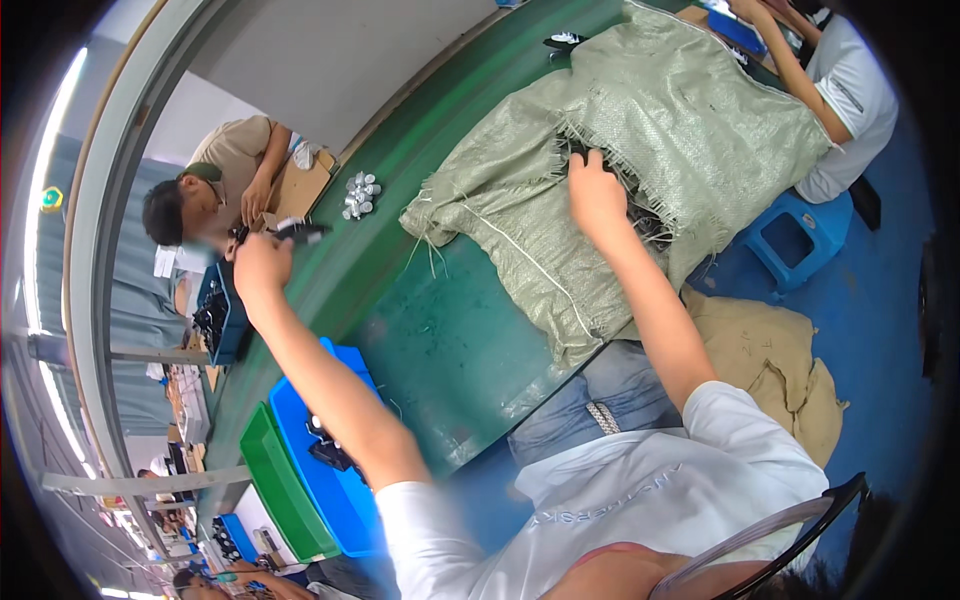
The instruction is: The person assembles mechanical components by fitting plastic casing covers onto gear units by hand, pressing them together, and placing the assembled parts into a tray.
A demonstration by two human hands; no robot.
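Observation:
A large pale green woven sack (720,110) lies across the green work surface (450,340), its frayed opening showing dark parts inside. My right hand (597,195) is at that opening with curled fingers, right by the dark contents; what they grip is partly hidden. Far out to the left, my left hand (262,268) is closed over the green conveyor belt (345,265). Beside its fingers shows a blurred black part (303,232), and I cannot make out exactly what the hand grips.
A blue bin (350,510) with black parts and a green bin (280,490) stand under my left arm. Clear small pieces (360,195) sit on the belt. Co-workers sit across it and at upper right. A blue stool (800,245) and tan sack (770,350) are at right.

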